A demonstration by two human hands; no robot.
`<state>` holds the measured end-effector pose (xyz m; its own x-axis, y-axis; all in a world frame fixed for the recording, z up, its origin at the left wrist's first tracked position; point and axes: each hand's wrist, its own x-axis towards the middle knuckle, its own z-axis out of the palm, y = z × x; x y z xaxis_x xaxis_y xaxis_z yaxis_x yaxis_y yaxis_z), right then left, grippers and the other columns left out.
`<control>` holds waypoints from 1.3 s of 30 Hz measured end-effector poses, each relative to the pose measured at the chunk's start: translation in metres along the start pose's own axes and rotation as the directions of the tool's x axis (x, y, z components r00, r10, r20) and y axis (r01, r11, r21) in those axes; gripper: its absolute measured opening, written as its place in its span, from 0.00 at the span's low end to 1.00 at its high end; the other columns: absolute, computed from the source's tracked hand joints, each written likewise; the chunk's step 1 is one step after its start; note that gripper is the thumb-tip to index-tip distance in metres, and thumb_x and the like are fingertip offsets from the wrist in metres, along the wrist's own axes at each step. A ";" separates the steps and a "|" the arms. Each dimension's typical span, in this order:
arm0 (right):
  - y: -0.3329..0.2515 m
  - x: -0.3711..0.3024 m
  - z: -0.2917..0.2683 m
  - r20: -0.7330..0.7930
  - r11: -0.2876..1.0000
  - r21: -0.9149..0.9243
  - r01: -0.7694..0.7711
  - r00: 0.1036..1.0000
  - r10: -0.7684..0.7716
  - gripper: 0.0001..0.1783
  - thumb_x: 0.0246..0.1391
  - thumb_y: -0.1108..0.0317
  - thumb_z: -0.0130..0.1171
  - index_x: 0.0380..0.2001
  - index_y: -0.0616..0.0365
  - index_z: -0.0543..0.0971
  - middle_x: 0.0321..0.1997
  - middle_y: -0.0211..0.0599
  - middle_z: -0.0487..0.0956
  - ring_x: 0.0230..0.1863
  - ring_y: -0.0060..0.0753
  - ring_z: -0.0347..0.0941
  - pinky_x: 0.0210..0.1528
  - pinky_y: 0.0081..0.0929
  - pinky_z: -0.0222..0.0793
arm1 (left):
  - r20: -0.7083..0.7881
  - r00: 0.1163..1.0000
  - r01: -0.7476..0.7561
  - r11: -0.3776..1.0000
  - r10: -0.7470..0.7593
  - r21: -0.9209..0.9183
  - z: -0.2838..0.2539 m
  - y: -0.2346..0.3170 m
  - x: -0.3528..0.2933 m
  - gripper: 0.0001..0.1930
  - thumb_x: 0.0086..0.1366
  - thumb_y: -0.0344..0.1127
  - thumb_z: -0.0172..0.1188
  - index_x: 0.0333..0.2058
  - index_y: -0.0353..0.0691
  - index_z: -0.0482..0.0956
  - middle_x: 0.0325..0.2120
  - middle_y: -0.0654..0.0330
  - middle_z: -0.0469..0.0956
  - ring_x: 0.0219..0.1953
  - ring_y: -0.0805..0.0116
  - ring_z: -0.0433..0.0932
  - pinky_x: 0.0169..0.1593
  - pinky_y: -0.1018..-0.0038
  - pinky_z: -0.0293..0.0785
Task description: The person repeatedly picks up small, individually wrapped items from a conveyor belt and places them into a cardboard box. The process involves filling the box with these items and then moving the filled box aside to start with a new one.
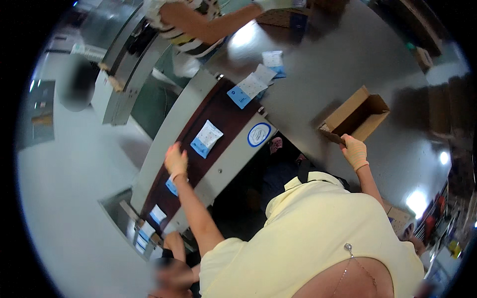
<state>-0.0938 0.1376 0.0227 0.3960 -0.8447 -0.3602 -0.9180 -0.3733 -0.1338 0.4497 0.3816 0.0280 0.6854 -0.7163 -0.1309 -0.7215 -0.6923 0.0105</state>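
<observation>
My left hand point(176, 161) is above the dark red conveyor belt point(211, 105), its fingers slightly bent and apart, with nothing visible in it. Just beyond it, a white-and-blue packet point(206, 139) lies on the belt. Another packet point(171, 186) is partly hidden by my left wrist. On the right, my right hand point(355, 152), in a light-coloured glove, grips the near corner of an open cardboard box point(354, 110). That box rests tilted to the view on the grey metal table point(298, 102), its inside in shadow.
Several packets point(247, 90) overlap where the belt meets the table. More packets point(158, 214) lie on the belt's lower left part. Across the belt, a co-worker's arm point(213, 29) reaches toward a box point(276, 19) at the top. Another person's arm point(175, 246) is at lower left.
</observation>
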 end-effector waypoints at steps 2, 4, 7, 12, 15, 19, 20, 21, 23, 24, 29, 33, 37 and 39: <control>-0.001 0.002 -0.002 0.029 0.999 0.032 -0.003 1.000 0.002 0.10 0.51 0.65 0.58 0.38 0.50 0.74 0.37 0.36 0.79 0.37 0.45 0.77 0.39 0.40 0.72 | 0.288 0.935 0.129 0.956 -0.205 0.263 0.014 -0.067 -0.010 0.23 0.52 0.33 0.63 0.49 0.49 0.72 0.46 0.57 0.74 0.49 0.51 0.73 0.51 0.56 0.72; -0.001 -0.001 -0.003 0.045 0.995 0.070 -0.064 0.997 0.061 0.10 0.50 0.66 0.59 0.37 0.51 0.74 0.36 0.36 0.79 0.38 0.45 0.76 0.40 0.41 0.72 | 0.384 0.892 0.099 0.933 -0.237 0.346 0.013 -0.063 -0.019 0.33 0.41 0.36 0.72 0.49 0.49 0.69 0.46 0.59 0.75 0.49 0.52 0.74 0.50 0.55 0.72; -0.006 0.000 -0.011 0.046 0.990 0.110 -0.090 0.995 0.086 0.09 0.49 0.68 0.60 0.35 0.52 0.75 0.36 0.36 0.79 0.38 0.45 0.76 0.39 0.41 0.72 | 0.435 0.889 -0.007 0.947 -0.140 0.321 0.037 -0.067 -0.025 0.35 0.36 0.42 0.77 0.46 0.46 0.72 0.43 0.56 0.76 0.46 0.51 0.75 0.49 0.58 0.71; -0.012 0.003 -0.024 0.042 0.983 0.144 -0.113 0.993 0.108 0.09 0.46 0.69 0.60 0.35 0.51 0.76 0.35 0.36 0.79 0.38 0.44 0.77 0.39 0.40 0.72 | 0.320 0.916 -0.251 0.968 0.244 -0.021 0.042 -0.040 0.037 0.35 0.35 0.37 0.78 0.45 0.41 0.73 0.37 0.52 0.77 0.43 0.51 0.76 0.44 0.60 0.73; -0.010 0.002 -0.024 0.063 0.973 0.164 -0.161 0.986 0.153 0.11 0.46 0.70 0.60 0.36 0.51 0.77 0.35 0.37 0.79 0.39 0.44 0.77 0.39 0.40 0.73 | 0.341 0.937 -0.085 0.996 0.072 0.024 0.002 0.057 0.036 0.35 0.37 0.42 0.78 0.46 0.42 0.71 0.40 0.51 0.75 0.49 0.49 0.71 0.51 0.62 0.70; -0.013 0.001 -0.014 0.030 0.950 0.220 -0.221 0.975 0.220 0.09 0.46 0.69 0.59 0.35 0.50 0.78 0.35 0.38 0.80 0.39 0.44 0.77 0.39 0.40 0.73 | 0.425 0.887 -0.202 0.979 0.180 0.006 0.013 0.086 0.056 0.26 0.47 0.51 0.71 0.37 0.36 0.77 0.38 0.48 0.80 0.43 0.46 0.77 0.46 0.56 0.72; -0.014 0.001 -0.014 0.013 0.949 0.212 -0.233 0.972 0.236 0.08 0.47 0.69 0.59 0.34 0.50 0.78 0.34 0.38 0.80 0.38 0.44 0.77 0.38 0.40 0.73 | 0.340 0.904 -0.257 0.965 0.258 -0.050 0.020 0.093 0.071 0.25 0.49 0.51 0.70 0.37 0.35 0.78 0.38 0.48 0.80 0.41 0.49 0.78 0.44 0.58 0.72; -0.012 0.003 -0.016 0.032 0.941 0.224 -0.254 0.967 0.254 0.08 0.47 0.69 0.59 0.34 0.50 0.78 0.34 0.38 0.80 0.38 0.44 0.77 0.38 0.40 0.73 | 0.250 0.909 -0.316 0.943 0.332 -0.102 0.026 0.102 0.087 0.24 0.51 0.51 0.69 0.36 0.34 0.78 0.38 0.49 0.80 0.39 0.52 0.79 0.43 0.60 0.72; -0.018 0.000 -0.022 0.087 0.925 0.247 -0.287 0.958 0.274 0.08 0.47 0.68 0.59 0.34 0.50 0.78 0.34 0.37 0.80 0.38 0.44 0.77 0.38 0.40 0.73 | 0.183 0.901 -0.178 0.719 0.394 -0.671 0.031 0.142 0.144 0.24 0.55 0.49 0.66 0.37 0.31 0.77 0.35 0.51 0.81 0.35 0.62 0.78 0.40 0.66 0.72; -0.017 0.000 -0.018 0.025 0.933 0.252 -0.255 0.966 0.257 0.08 0.47 0.69 0.58 0.34 0.50 0.78 0.35 0.37 0.80 0.38 0.44 0.77 0.38 0.40 0.73 | 0.134 0.890 -0.184 0.611 0.437 -0.770 0.023 0.175 0.163 0.23 0.56 0.48 0.65 0.37 0.29 0.77 0.31 0.54 0.80 0.32 0.69 0.75 0.38 0.69 0.71; -0.019 0.005 -0.032 0.073 0.951 0.206 -0.232 0.973 0.221 0.08 0.49 0.68 0.58 0.35 0.52 0.77 0.34 0.37 0.79 0.38 0.44 0.77 0.37 0.40 0.73 | 0.399 0.792 -0.215 0.823 0.461 -0.525 0.066 0.296 0.217 0.25 0.53 0.43 0.70 0.43 0.29 0.77 0.39 0.54 0.80 0.40 0.67 0.77 0.44 0.72 0.71; -0.012 -0.003 -0.037 0.169 0.964 0.155 -0.214 0.967 0.188 0.09 0.49 0.69 0.58 0.36 0.52 0.75 0.35 0.35 0.79 0.38 0.43 0.77 0.38 0.40 0.73 | 0.738 0.499 0.089 0.820 0.454 -0.565 0.102 0.319 0.232 0.41 0.48 0.47 0.73 0.57 0.34 0.67 0.47 0.57 0.76 0.49 0.62 0.73 0.51 0.71 0.71; 0.001 -0.019 -0.028 0.149 0.982 0.147 -0.116 0.984 0.093 0.09 0.48 0.71 0.56 0.36 0.52 0.76 0.35 0.35 0.79 0.39 0.42 0.77 0.38 0.39 0.73 | 0.474 0.611 -0.658 0.740 0.634 -0.141 0.051 0.385 0.157 0.36 0.44 0.47 0.74 0.50 0.38 0.71 0.44 0.53 0.77 0.48 0.57 0.76 0.51 0.62 0.72; 0.000 -0.023 -0.030 0.094 0.992 0.127 0.018 0.995 -0.030 0.09 0.50 0.71 0.52 0.36 0.50 0.76 0.33 0.34 0.78 0.40 0.41 0.77 0.37 0.39 0.74 | 0.402 0.497 -0.825 0.562 0.769 -0.054 0.036 0.421 0.107 0.30 0.42 0.41 0.72 0.45 0.42 0.72 0.41 0.54 0.76 0.46 0.57 0.76 0.47 0.61 0.72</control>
<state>-0.1023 0.1458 0.0591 0.4195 -0.7934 -0.4410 -0.9060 -0.3364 -0.2567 0.2159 0.0163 -0.0170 -0.2538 -0.8534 -0.4553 -0.9658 0.1976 0.1679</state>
